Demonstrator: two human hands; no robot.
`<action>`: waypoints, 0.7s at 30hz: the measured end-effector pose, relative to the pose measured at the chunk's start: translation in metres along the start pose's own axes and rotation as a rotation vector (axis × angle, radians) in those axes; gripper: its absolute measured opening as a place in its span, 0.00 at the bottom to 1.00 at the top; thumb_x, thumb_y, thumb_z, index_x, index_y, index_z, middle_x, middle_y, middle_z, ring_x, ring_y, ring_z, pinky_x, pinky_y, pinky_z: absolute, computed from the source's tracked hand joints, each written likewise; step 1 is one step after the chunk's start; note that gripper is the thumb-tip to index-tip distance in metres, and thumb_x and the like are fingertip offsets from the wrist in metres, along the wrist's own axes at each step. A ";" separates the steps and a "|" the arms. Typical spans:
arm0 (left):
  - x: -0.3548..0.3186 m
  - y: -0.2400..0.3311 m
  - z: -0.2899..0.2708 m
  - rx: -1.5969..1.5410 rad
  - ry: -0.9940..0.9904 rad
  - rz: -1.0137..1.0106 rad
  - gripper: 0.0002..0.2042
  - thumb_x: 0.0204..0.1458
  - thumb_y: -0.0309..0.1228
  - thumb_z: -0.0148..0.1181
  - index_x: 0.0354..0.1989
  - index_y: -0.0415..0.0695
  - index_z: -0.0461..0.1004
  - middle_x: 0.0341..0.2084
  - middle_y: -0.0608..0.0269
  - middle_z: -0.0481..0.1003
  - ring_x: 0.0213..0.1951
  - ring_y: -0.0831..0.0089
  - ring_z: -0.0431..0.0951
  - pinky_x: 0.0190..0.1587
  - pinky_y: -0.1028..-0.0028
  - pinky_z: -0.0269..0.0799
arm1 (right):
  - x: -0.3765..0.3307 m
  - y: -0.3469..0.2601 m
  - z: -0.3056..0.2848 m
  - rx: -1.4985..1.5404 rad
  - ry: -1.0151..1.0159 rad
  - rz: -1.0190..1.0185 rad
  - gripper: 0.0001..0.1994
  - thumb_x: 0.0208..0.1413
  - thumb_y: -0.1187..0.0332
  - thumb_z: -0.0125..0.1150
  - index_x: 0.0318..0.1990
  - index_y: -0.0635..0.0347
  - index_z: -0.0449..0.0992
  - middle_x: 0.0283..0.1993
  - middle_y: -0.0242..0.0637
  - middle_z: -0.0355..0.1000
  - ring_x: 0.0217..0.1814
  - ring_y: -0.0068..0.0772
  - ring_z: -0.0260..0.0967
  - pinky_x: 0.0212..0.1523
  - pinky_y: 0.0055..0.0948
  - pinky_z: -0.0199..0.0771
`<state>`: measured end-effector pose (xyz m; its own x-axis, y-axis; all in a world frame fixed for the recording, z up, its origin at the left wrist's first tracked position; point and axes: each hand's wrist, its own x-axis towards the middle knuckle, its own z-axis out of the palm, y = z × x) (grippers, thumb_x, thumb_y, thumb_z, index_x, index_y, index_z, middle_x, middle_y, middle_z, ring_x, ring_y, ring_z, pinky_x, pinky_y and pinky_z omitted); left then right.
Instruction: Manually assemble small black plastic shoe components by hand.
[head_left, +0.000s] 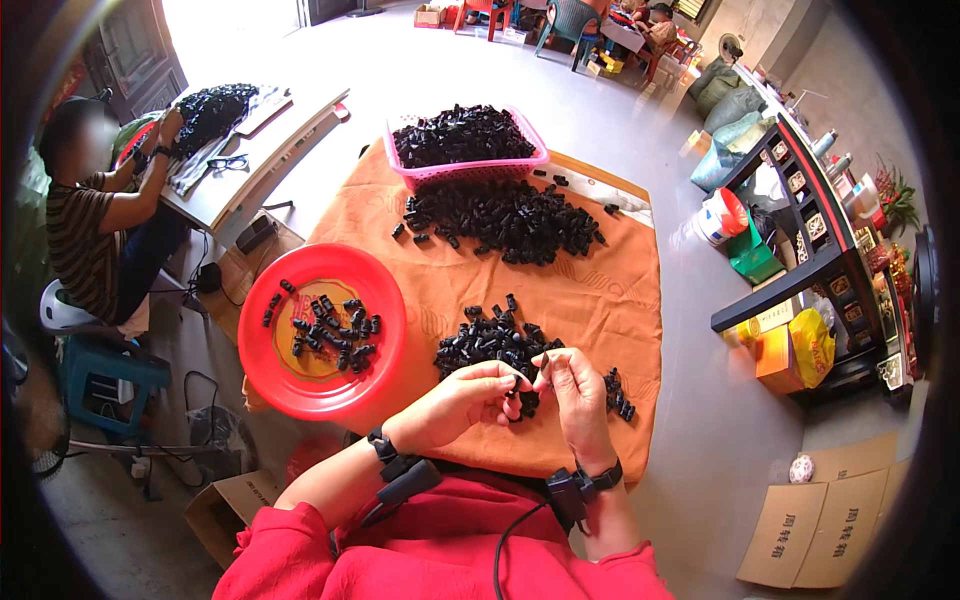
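Both hands meet over the near edge of an orange-clothed table [600, 310], fingertips almost touching. My left hand [460, 402] is closed in a pinch on a small black plastic part [517, 383], mostly covered by the fingers. Thumb and fingers of my right hand [575, 398] are pinched together too; a dark sliver shows there, too small to name. Just beyond them lies a pile of small black cylindrical parts [480, 342]. A few more parts [618, 396] lie right of my right hand. To the left, a red round tray [262, 350] holds several black parts.
Farther back on the cloth spreads a larger heap of black parts [510, 220], in front of a full pink basket [468, 172]. A co-worker [90, 220] sits at a white table [270, 140] on the left. Flattened cardboard [815, 530] lies on the floor at right.
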<state>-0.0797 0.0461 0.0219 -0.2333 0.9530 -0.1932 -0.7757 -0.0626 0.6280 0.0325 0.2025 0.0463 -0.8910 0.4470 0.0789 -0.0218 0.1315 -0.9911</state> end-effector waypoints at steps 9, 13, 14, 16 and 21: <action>0.013 -0.021 -0.034 -0.048 -0.089 -0.078 0.09 0.62 0.35 0.54 0.43 0.42 0.73 0.32 0.66 0.75 0.35 0.77 0.75 0.42 0.75 0.72 | 0.006 0.018 0.004 0.025 -0.015 0.118 0.13 0.70 0.62 0.47 0.40 0.61 0.73 0.30 0.26 0.69 0.31 0.15 0.65 0.34 0.18 0.69; 0.014 -0.024 -0.037 -0.074 -0.070 -0.107 0.10 0.62 0.36 0.54 0.44 0.43 0.72 0.30 0.67 0.75 0.35 0.77 0.75 0.42 0.74 0.72 | 0.004 0.023 0.003 0.009 -0.023 0.130 0.12 0.70 0.63 0.47 0.40 0.62 0.73 0.30 0.27 0.70 0.31 0.16 0.67 0.34 0.19 0.70; 0.014 -0.024 -0.038 -0.084 -0.078 -0.110 0.10 0.62 0.36 0.54 0.44 0.43 0.72 0.30 0.67 0.75 0.34 0.77 0.75 0.42 0.75 0.71 | 0.005 0.025 0.003 0.002 -0.029 0.126 0.13 0.70 0.63 0.47 0.40 0.62 0.72 0.30 0.27 0.70 0.31 0.16 0.68 0.34 0.19 0.70; 0.014 -0.023 -0.036 -0.085 -0.071 -0.108 0.10 0.63 0.36 0.54 0.44 0.43 0.72 0.30 0.67 0.75 0.34 0.78 0.75 0.42 0.75 0.71 | 0.006 0.026 0.002 0.003 -0.035 0.127 0.13 0.70 0.63 0.47 0.40 0.62 0.72 0.30 0.27 0.70 0.31 0.16 0.68 0.34 0.19 0.70; 0.008 -0.024 -0.031 -0.082 -0.078 -0.122 0.11 0.63 0.36 0.54 0.46 0.42 0.73 0.31 0.67 0.74 0.34 0.79 0.75 0.39 0.77 0.71 | 0.000 0.022 0.001 0.016 -0.021 0.148 0.13 0.70 0.62 0.47 0.41 0.62 0.73 0.30 0.27 0.70 0.31 0.16 0.67 0.34 0.19 0.70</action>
<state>-0.0811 0.0456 -0.0184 -0.0910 0.9750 -0.2028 -0.8414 0.0337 0.5393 0.0311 0.2046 0.0239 -0.8942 0.4420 -0.0707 0.1039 0.0512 -0.9933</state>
